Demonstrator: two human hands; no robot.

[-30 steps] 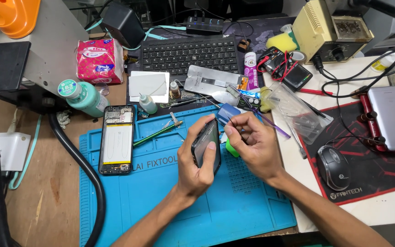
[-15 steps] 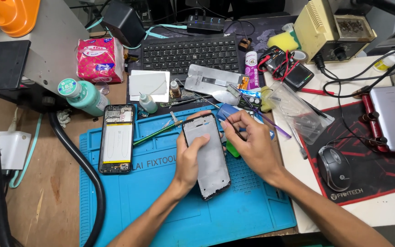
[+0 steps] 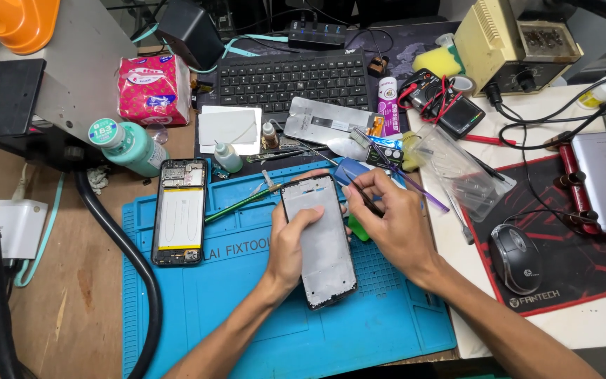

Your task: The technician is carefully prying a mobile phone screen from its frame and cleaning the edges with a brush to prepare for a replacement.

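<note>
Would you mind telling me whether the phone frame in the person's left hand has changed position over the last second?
Yes. The phone frame was held up on edge a second ago; it now lies flat, face up, over the blue mat, lower and longer in view, gripped by the left hand.

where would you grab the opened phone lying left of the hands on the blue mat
Grip the opened phone across its two long side edges, coming straight down from above. It lies flat with its battery and board exposed upward, so fingers should stay off the open face.
</note>
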